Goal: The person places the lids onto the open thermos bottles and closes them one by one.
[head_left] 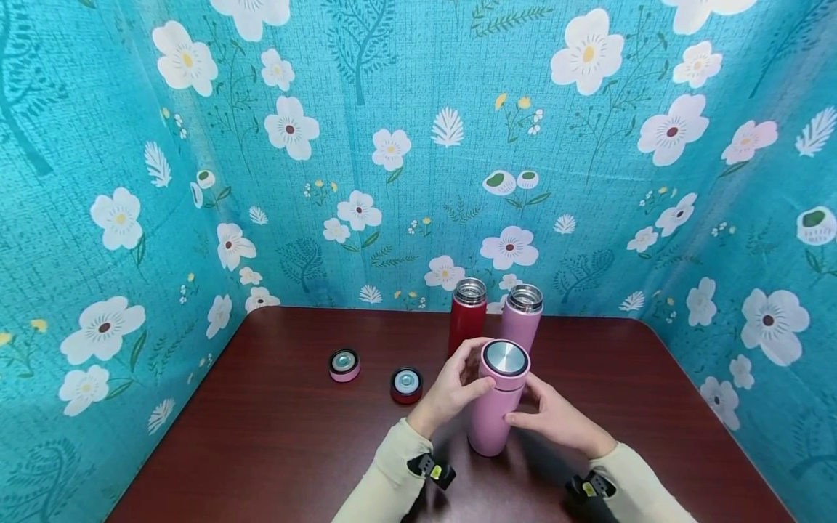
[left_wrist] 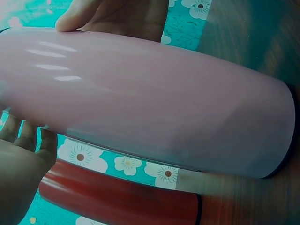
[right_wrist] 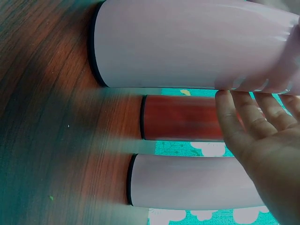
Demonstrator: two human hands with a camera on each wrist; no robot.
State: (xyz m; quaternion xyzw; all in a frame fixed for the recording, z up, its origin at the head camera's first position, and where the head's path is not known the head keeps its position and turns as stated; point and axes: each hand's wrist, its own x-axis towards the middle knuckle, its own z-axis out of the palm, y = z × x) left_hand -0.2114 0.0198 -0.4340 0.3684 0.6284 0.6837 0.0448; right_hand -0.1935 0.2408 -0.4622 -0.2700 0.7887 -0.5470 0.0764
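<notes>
A pink thermos flask (head_left: 490, 428) with its silver-topped pink lid (head_left: 506, 360) on stands upright near the front of the table. My left hand (head_left: 451, 388) grips it at the lid from the left, thumb on the near side. Lower down, my right hand (head_left: 562, 418) holds the body from the right, its thumb across the front. In the right wrist view the fingers (right_wrist: 255, 117) wrap behind the pink body. Behind it stand a red flask (head_left: 467, 319) and a second pink flask (head_left: 521, 324), both lidless with bare steel mouths.
Left of the flasks, a pink lid (head_left: 344, 365) and a red lid (head_left: 407, 385) lie upside down on the dark wooden table (head_left: 275, 436). A blue flowered cloth (head_left: 405, 203) hangs behind the table and along both sides.
</notes>
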